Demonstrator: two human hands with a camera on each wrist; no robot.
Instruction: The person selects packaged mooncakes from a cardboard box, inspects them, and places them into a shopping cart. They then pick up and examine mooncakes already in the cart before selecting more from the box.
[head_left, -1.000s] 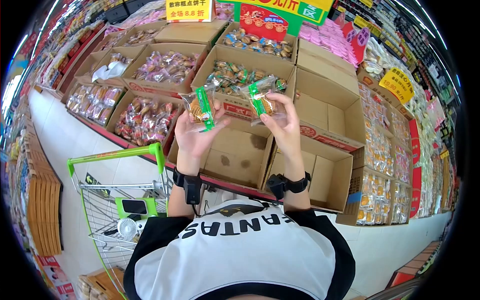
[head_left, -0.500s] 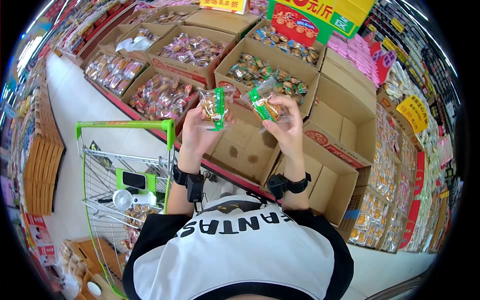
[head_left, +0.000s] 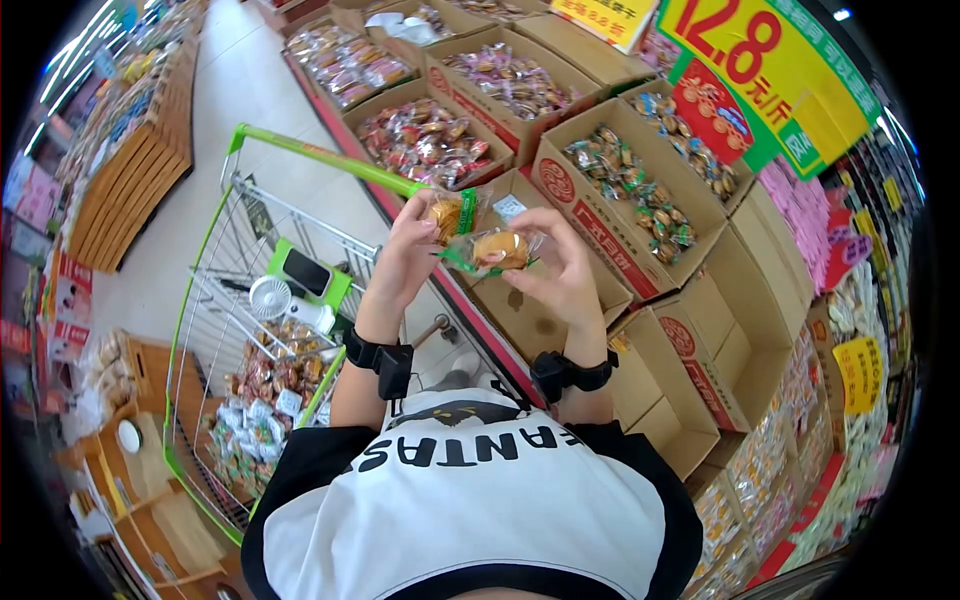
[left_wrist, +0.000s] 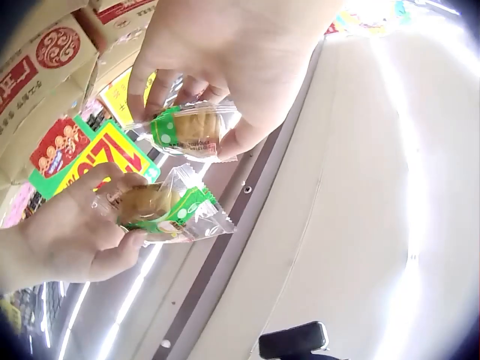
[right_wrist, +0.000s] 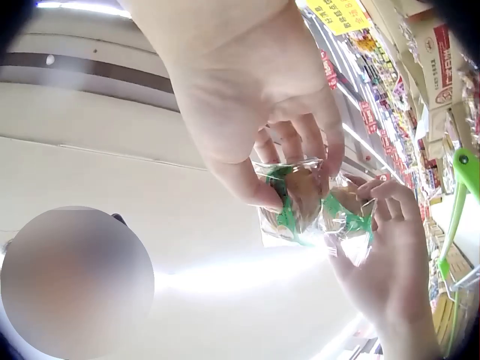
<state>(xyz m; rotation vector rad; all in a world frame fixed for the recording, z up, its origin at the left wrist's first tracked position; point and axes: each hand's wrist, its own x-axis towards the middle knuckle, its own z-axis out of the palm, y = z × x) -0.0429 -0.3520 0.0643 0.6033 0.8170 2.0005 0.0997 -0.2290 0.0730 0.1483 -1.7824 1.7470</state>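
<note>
In the head view my left hand (head_left: 400, 255) pinches a clear-wrapped pastry with a green band (head_left: 449, 215). Just right of it, my right hand (head_left: 562, 268) grips another wrapped pastry (head_left: 500, 250) between thumb and fingers, its wrapper close against the first. The left wrist view has the left hand (left_wrist: 225, 60) above with its pastry (left_wrist: 196, 129), and the right hand (left_wrist: 79, 229) below with the other (left_wrist: 154, 206). In the right wrist view the right hand's pastry (right_wrist: 301, 196) partly overlaps the left hand's (right_wrist: 346, 206).
A green-handled cart (head_left: 300, 155) stands at the left, holding a phone (head_left: 307, 271), a small fan (head_left: 270, 297) and wrapped goods (head_left: 250, 440). Cardboard boxes of wrapped pastries (head_left: 425, 143) fill the display ahead. An open box (head_left: 655, 400) is near the right arm. A large price sign (head_left: 770, 75) rises behind.
The view has turned left, bringing more of the cart into sight. Both hands have drawn closer together, and the right hand's pastry has tilted from upright to lying sideways.
</note>
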